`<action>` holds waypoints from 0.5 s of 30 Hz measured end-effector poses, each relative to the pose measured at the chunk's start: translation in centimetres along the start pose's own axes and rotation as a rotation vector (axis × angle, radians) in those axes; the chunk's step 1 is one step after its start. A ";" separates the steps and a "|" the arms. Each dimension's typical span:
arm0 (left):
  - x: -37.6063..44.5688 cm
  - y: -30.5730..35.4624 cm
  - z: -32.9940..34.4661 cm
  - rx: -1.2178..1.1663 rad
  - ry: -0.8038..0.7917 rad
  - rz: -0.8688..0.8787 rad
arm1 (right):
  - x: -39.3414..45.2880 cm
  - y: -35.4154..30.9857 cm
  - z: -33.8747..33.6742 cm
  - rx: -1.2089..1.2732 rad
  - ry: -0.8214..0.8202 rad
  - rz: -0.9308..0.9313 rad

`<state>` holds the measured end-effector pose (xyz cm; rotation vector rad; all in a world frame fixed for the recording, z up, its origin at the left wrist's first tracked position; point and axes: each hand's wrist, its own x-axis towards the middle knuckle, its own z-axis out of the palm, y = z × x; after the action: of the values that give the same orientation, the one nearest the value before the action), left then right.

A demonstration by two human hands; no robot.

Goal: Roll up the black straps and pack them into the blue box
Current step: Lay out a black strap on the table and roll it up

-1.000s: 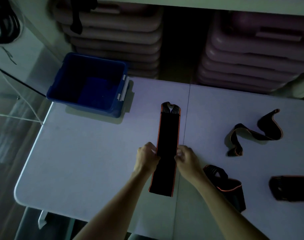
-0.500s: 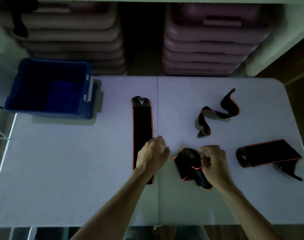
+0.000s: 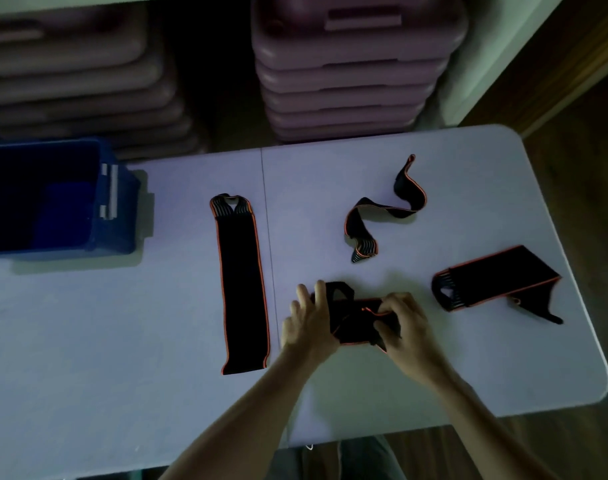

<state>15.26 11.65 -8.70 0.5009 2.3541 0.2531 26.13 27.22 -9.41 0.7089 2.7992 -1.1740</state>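
Dim room — pale folding table (image 3: 434, 375), stacked pink cases (image 3: 351, 81) at twelve o'clock, blue box (image 3: 119, 216) at nine. Left hand (image 3: 309, 323) and right hand (image 3: 406, 327) both grip a crumpled strap (image 3: 356, 323), fingers curled on it.

blue box (image 3: 122, 216) cut off at left edge

White table (image 3: 364, 174) — stacked pink cases (image 3: 351, 81) behind
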 end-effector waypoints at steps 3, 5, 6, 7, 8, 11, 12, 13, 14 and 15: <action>0.6 -0.1 -0.6 -0.341 0.187 0.036 | 0.3 0.6 -1.1 0.156 0.042 0.109; 1.0 0.1 -1.3 -0.534 0.288 0.033 | 0.4 0.9 -2.3 0.213 -0.002 0.174; 1.3 0.2 -1.7 -0.615 0.337 0.017 | 0.5 1.1 -2.8 0.196 -0.053 0.214; 1.5 0.3 -2.2 -0.695 0.379 -0.029 | 0.6 1.5 -3.1 0.146 -0.112 0.240; 1.6 0.5 -2.6 -0.773 0.400 -0.092 | 0.8 1.9 -3.3 0.085 -0.153 0.260; 2.5 0.7 -3.0 -0.878 0.392 -0.208 | 1.3 2.5 -3.3 -0.029 -0.149 0.203; 2.6 0.9 -3.2 -0.907 0.381 -0.203 | 1.5 2.4 -3.3 -0.040 -0.124 0.149; 2.6 1.2 -3.5 -0.941 0.375 -0.188 | 1.9 2.1 -3.2 -0.027 -0.104 0.101; 2.4 1.6 -3.9 -0.990 0.367 -0.176 | 2.4 1.4 -3.4 0.019 -0.099 0.075; 2.3 2.0 -4.2 -1.036 0.351 -0.174 | 2.9 0.7 -3.5 0.086 -0.105 0.046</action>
<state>11.41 14.25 -6.38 -0.2729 2.1777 1.4530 24.32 31.24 -7.91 0.6908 2.6472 -1.2903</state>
